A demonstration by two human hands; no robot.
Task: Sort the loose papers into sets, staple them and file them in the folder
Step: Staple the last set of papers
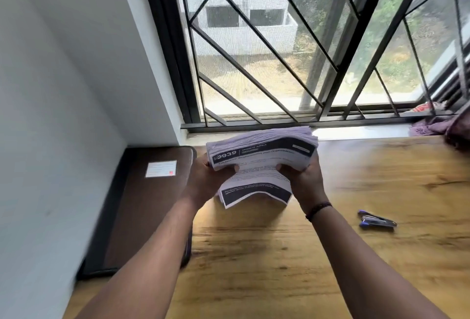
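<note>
Paper stack [262, 155] gripped by left hand [206, 178] and right hand [302, 181].

A wooden table [330, 255] is set below a barred window [279, 51]. Purple cloth [437, 125] is bunched at the table's far right corner, against the window sill.

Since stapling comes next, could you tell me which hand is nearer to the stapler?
Right. The right hand grips the paper stack up and left of the stapler; the left hand holds the stack's far side.
</note>
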